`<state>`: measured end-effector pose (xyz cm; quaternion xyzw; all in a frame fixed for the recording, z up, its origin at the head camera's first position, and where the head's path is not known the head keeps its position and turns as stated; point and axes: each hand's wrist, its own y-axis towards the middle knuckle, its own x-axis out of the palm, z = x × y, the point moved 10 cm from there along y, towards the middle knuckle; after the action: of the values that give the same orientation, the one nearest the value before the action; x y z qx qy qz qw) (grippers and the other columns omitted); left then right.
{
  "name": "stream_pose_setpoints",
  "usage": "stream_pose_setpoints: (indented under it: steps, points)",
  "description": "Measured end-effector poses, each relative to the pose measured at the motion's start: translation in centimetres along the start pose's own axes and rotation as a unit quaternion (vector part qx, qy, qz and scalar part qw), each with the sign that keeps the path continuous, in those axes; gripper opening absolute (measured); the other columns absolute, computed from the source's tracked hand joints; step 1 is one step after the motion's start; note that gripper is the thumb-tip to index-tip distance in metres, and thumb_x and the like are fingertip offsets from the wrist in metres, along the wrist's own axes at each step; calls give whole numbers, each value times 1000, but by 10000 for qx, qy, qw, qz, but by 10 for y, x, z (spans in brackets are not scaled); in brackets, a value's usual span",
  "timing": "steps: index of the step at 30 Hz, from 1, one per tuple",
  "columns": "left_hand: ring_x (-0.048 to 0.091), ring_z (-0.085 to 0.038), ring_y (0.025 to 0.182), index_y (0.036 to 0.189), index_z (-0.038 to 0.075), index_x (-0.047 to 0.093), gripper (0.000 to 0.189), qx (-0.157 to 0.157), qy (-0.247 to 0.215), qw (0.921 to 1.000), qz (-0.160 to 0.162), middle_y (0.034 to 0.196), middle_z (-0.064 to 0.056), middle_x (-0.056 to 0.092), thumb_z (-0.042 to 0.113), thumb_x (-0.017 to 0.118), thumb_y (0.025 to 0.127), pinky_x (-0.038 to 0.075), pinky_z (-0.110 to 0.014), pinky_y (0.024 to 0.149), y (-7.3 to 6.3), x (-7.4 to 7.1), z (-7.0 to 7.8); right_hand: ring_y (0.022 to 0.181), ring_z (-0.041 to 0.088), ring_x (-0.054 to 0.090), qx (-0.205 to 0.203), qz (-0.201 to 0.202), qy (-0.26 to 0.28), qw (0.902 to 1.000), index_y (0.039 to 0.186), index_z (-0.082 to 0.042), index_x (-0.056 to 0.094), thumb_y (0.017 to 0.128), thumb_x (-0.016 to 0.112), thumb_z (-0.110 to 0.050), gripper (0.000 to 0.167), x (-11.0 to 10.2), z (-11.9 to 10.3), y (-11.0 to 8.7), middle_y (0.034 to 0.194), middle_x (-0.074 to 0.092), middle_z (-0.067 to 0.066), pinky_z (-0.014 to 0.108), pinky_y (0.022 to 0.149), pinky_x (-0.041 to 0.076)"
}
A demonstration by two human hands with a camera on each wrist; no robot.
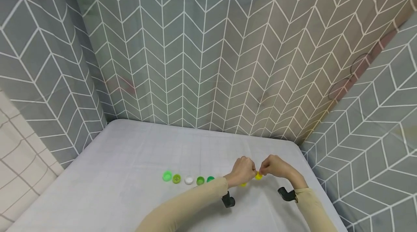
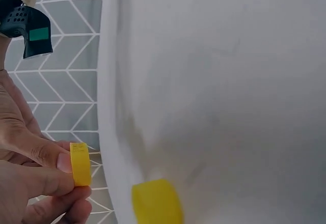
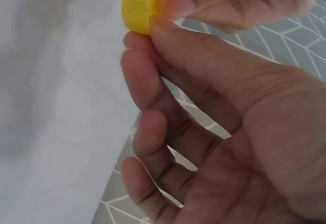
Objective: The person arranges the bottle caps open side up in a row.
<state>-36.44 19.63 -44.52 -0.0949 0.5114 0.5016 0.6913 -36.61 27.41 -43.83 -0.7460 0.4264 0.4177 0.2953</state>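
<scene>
A yellow plastic bottle cap is held up between both hands, tilted on edge in the left wrist view. My left hand pinches it from the left; its thumb lies against the cap in the right wrist view. From the other side my right hand pinches the cap's edge between thumb and index finger, with the other fingers loosely bent. A second yellow cap is below the left hand, partly covered by it, and looms close in the left wrist view.
Left of the hands, a row of caps lies on the white-covered table: light green, olive green, white, green and teal, this last partly behind the left sleeve. Patterned curtains surround the table.
</scene>
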Motion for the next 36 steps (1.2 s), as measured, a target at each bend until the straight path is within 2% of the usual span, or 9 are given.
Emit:
stream_pose_setpoints:
  steps: [5,8,14,18,28,36]
  points:
    - [52,-4,68,69,14,78,10,-105,-9,9999,-96,68,8,69,14,75,79,39,-14,64,-3,9,-8,61,6,49,-5,-37,-3,10000,73,-8,75,80,73,-8,7,10,3,5,70,70,-2,21,55,40]
    - [48,-6,70,73,13,78,7,-125,66,9997,-198,71,7,64,15,75,79,36,-18,67,-4,14,-13,62,8,49,111,-104,55,9999,72,-6,74,80,73,-8,8,16,4,8,70,70,0,23,56,41]
    - [48,-8,72,77,14,78,4,-220,191,9992,-280,74,5,60,17,77,78,37,-22,68,-3,18,-22,64,12,51,401,-112,-6,9991,71,-6,74,80,74,-7,8,23,6,12,71,69,1,26,58,42]
    - [48,-9,72,75,14,78,5,-262,201,9988,-355,74,5,60,18,76,78,37,-23,68,-4,19,-25,63,12,50,503,-102,-31,9987,70,-7,73,78,75,-6,8,26,7,14,70,69,0,27,58,42]
    - [44,-8,71,70,16,78,8,-447,205,9972,-570,71,7,59,19,77,77,31,-22,65,-6,27,-30,61,11,50,396,-94,-77,9991,70,-6,73,77,76,-6,8,33,9,15,68,68,-1,25,56,42]
    - [46,-8,70,72,18,78,8,-493,236,9963,-671,73,9,66,21,78,79,31,-23,64,-6,30,-30,63,13,50,768,-38,-19,9970,71,-7,70,78,75,-7,9,36,15,14,68,66,-1,28,59,41]
